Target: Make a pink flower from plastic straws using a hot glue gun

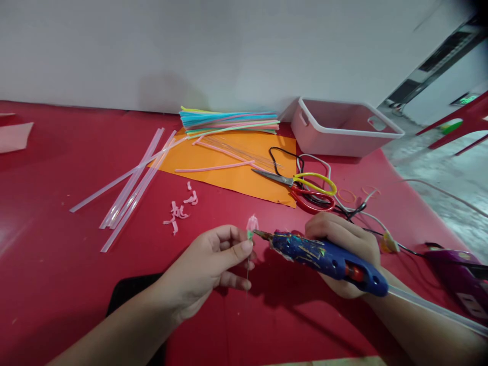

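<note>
Between the thumb and fingers of my left hand (224,256) is a small pink flower (252,222) with a green base and a thin wire stem hanging down. My right hand (345,244) is wrapped round a blue hot glue gun (312,254), its body streaked with dried glue. The gun's nozzle points left, right beside the flower's green base; whether it touches cannot be made out. A clear glue stick (430,307) sticks out of the gun's back end. Curled pink scraps (177,212) lie on the red table beyond my left hand.
Scissors (293,185) with yellow and red handles rest partly on an orange sheet (229,178). Behind are colourful pipe cleaners (229,121) and a pale plastic bin (343,142). Clear strips (133,190) lie left, cables (375,218) right. A black flat object (131,292) sits under my left forearm.
</note>
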Demonstrator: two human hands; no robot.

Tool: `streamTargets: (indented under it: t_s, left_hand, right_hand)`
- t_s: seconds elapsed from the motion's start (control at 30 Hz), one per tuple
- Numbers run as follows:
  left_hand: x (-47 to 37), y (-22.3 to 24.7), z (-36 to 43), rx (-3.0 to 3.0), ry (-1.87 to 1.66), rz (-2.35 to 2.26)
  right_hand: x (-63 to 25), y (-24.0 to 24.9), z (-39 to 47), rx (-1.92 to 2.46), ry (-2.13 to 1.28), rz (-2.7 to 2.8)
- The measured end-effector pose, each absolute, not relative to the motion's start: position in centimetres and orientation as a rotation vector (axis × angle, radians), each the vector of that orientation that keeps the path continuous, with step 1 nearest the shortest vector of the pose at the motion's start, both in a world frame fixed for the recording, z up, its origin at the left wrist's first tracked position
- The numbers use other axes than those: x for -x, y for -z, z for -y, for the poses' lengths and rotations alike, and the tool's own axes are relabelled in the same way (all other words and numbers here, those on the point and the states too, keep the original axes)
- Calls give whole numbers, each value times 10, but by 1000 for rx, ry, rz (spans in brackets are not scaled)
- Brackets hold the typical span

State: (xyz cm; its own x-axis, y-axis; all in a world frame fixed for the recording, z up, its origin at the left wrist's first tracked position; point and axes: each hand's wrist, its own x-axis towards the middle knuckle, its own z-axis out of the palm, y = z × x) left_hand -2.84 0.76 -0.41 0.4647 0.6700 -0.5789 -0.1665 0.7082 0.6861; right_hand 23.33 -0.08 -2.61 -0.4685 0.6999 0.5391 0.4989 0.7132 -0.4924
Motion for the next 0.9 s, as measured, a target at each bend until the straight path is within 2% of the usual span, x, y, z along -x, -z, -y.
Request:
streamTargets:
  t_s: [0.9]
  left_hand:
    - [29,7,-6,-594,-607,-943]
  right_hand:
    - [-232,24,3,960,-288,2142]
